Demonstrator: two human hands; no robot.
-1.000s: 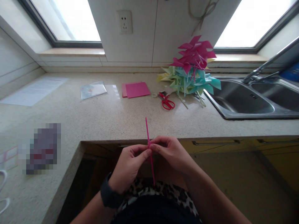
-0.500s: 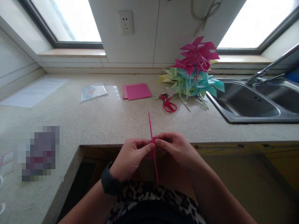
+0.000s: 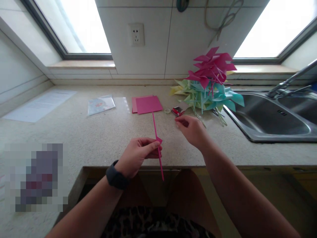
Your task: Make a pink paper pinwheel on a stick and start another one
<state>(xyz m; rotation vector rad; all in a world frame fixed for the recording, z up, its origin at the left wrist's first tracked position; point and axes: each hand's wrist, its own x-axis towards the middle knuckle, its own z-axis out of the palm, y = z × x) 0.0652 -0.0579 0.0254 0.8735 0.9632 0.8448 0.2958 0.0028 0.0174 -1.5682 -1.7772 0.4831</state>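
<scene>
Printed sheet [image 3: 39, 105]: flat on the counter [image 3: 109, 137]
Left hand [image 3: 138, 150]: thumb and fingers pinch the pink stick [image 3: 160, 162] near its middle
Pink stick: held slanting across the counter's front edge, a pink scrap [image 3: 159, 140] at the thumb tip
Pale roll [image 3: 167, 110]: between the pink paper squares [image 3: 148, 104] and the small red box [image 3: 177, 110]
Right hand [image 3: 192, 129]: curled just beside that box (whether the fingers grip anything, I cannot tell)
Pinwheels [image 3: 204, 80]: heaped beside the sink [image 3: 272, 138]

From the person's right hand [image 3: 194, 130], heaped magenta and pastel paper pinwheels [image 3: 214, 64] block one o'clock, a small red-and-grey box [image 3: 176, 110] eleven, a thin magenta stick [image 3: 160, 163] eight; bare speckled stone counter [image 3: 223, 142] offers passage at three, up to the steel sink [image 3: 272, 137].
</scene>
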